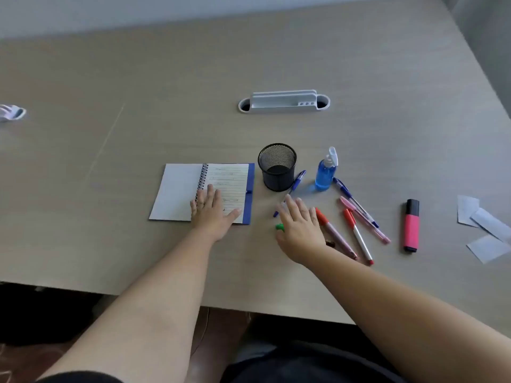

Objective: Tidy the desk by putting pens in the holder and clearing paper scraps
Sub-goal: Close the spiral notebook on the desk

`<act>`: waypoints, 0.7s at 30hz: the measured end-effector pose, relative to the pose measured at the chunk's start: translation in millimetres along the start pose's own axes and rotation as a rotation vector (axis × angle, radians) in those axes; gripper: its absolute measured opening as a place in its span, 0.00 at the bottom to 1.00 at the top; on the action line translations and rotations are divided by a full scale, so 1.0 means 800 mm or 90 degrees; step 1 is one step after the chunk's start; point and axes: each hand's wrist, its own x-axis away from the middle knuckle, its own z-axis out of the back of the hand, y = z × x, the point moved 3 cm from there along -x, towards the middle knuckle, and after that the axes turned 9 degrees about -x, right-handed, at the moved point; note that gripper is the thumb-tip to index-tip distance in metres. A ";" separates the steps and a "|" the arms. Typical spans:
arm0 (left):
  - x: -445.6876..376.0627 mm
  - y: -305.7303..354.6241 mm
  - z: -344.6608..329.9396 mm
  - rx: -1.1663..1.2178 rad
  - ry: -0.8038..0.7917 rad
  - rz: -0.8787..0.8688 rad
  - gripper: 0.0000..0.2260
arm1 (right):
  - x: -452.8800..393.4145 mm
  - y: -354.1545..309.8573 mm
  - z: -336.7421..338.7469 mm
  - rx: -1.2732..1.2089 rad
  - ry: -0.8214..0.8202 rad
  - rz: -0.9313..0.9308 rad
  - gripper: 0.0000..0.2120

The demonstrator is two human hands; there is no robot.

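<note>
Your left hand (211, 210) is lying flat and spread on the open notebook (203, 192), holding nothing. Your right hand (300, 226) is hovering low with fingers splayed over the near end of a blue pen (293, 189), gripping nothing that can be seen; a green cap (279, 227) is showing at its thumb side, and whether the thumb is touching it cannot be told. The pen is lying on the desk (138, 106) with its long axis running from under your fingertips up and to the right, its far end ending just beside the holder (277, 167). The holder is standing upright and appears empty, just beyond your right hand, which is clearly the nearer one. Other pens (359, 217) and a highlighter (411, 225) are lying to the right, with scraps (481, 225) further out near the edge.
</note>
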 end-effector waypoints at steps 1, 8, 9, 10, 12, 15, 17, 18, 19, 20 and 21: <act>-0.002 -0.002 -0.003 -0.011 -0.002 0.001 0.40 | -0.002 -0.005 -0.009 0.051 -0.012 0.029 0.29; -0.020 -0.010 -0.016 0.011 -0.011 -0.013 0.43 | -0.012 -0.036 -0.065 0.172 -0.078 0.128 0.31; -0.023 -0.011 -0.017 0.011 -0.006 -0.015 0.43 | -0.014 -0.039 -0.069 0.171 -0.069 0.127 0.31; -0.025 -0.012 -0.018 0.011 -0.005 -0.019 0.43 | -0.017 -0.041 -0.072 0.170 -0.056 0.126 0.31; -0.028 -0.012 -0.020 0.016 0.000 -0.024 0.42 | -0.021 -0.045 -0.074 0.173 -0.040 0.129 0.32; -0.030 -0.013 -0.021 0.037 0.026 -0.029 0.39 | -0.024 -0.048 -0.079 0.200 -0.053 0.127 0.32; -0.031 -0.014 -0.021 0.087 0.074 -0.033 0.34 | -0.024 -0.049 -0.082 0.199 -0.048 0.113 0.34; -0.032 -0.017 -0.020 0.120 0.117 -0.039 0.31 | -0.023 -0.050 -0.083 0.209 -0.046 0.104 0.34; -0.031 -0.022 -0.018 0.150 0.170 -0.055 0.28 | -0.024 -0.050 -0.083 0.218 -0.042 0.096 0.33; -0.030 -0.028 -0.014 0.169 0.233 -0.077 0.25 | -0.023 -0.050 -0.083 0.220 -0.034 0.092 0.32; -0.029 -0.035 -0.012 0.178 0.290 -0.101 0.22 | -0.022 -0.051 -0.082 0.218 -0.036 0.091 0.32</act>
